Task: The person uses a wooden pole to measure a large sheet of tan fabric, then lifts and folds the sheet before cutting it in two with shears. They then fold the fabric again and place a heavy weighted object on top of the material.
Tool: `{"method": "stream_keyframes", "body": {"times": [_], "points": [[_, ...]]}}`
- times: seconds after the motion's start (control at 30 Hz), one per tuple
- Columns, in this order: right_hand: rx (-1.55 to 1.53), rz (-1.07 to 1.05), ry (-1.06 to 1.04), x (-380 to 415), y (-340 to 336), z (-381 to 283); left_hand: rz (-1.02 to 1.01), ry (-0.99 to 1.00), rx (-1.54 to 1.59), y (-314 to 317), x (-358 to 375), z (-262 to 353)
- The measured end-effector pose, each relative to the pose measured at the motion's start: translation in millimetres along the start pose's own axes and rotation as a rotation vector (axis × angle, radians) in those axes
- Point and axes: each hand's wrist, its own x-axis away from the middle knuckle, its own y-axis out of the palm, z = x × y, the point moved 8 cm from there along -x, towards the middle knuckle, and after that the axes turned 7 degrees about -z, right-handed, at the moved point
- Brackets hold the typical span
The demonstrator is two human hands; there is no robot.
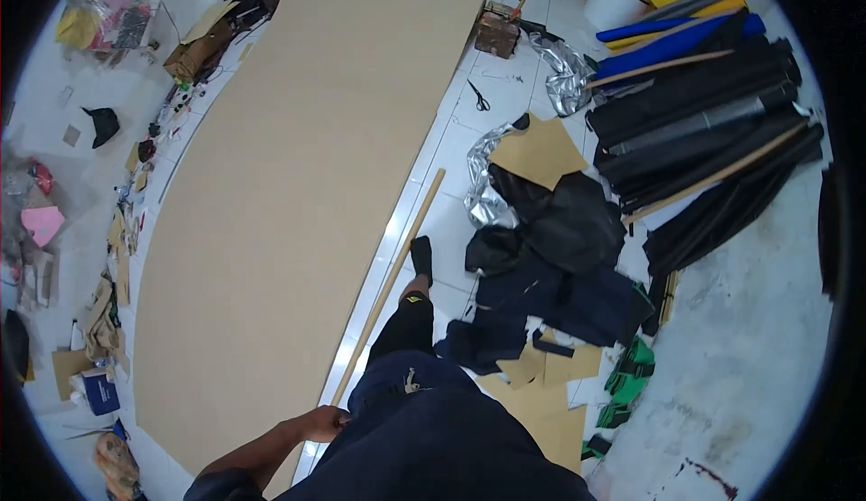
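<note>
My left hand is at the near end of a long wooden stick, low in my view, with its fingers curled in against the dark shirt. I cannot tell whether they are closed on the stick or only beside it, because the shirt hides the fingertips. My right hand is out of view, so I cannot say what it does or whether the two hands are together.

The stick slants away from me over the white tiled floor, just beside the right edge of a large tan sheet and roughly in line with it. The sheet spreads over much of my left side, its outer edge curved. One foot in a dark sock stands just right of the stick.

As I judge it, this is a moment of handling or placing at the stick's near end. Moving something so long from one end calls for a firm hold and a slow swing, with the far tip clear of the foot and the sheet's edge.

Further right, scissors lie on the tiles, well apart from my left hand. Nearer are crumpled silver material, a heap of black material and navy cloth, with tan offcuts below. Beyond the heap lie black rolls, and green straps sit by the navy cloth.
</note>
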Motion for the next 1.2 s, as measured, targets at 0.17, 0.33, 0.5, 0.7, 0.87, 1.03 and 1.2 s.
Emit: {"method": "stream_keyframes", "body": {"times": [0.17,0.33,0.5,0.7,0.87,1.03,1.2], "points": [[-0.118,0.013,0.059,-54.0,-88.8,-96.9,0.031,-0.054,0.053,-145.9,-13.6,55.9],[-0.232,-0.116,0.097,-90.9,-176.9,-133.7,0.141,-0.009,0.314,-261.7,6.1,148.0],[-0.323,-0.346,-0.045,-127.2,-268.2,-253.5,0.019,0.057,0.555,-327.1,9.5,215.7],[0.485,-0.680,0.240,-241.7,-442.4,-447.6,-0.009,0.242,0.450,-324.9,-142.3,185.8],[0.998,-1.176,0.108,-416.7,-549.2,-602.4,0.132,0.115,0.609,-498.6,-194.9,269.1],[1.407,-0.611,-0.519,-501.7,-556.9,-717.9,0.855,-0.412,0.485,-606.7,-257.1,353.5],[1.370,-1.043,0.036,-480.4,-601.1,-689.8,0.743,-0.373,0.629,-556.9,-333.1,420.1]]}}
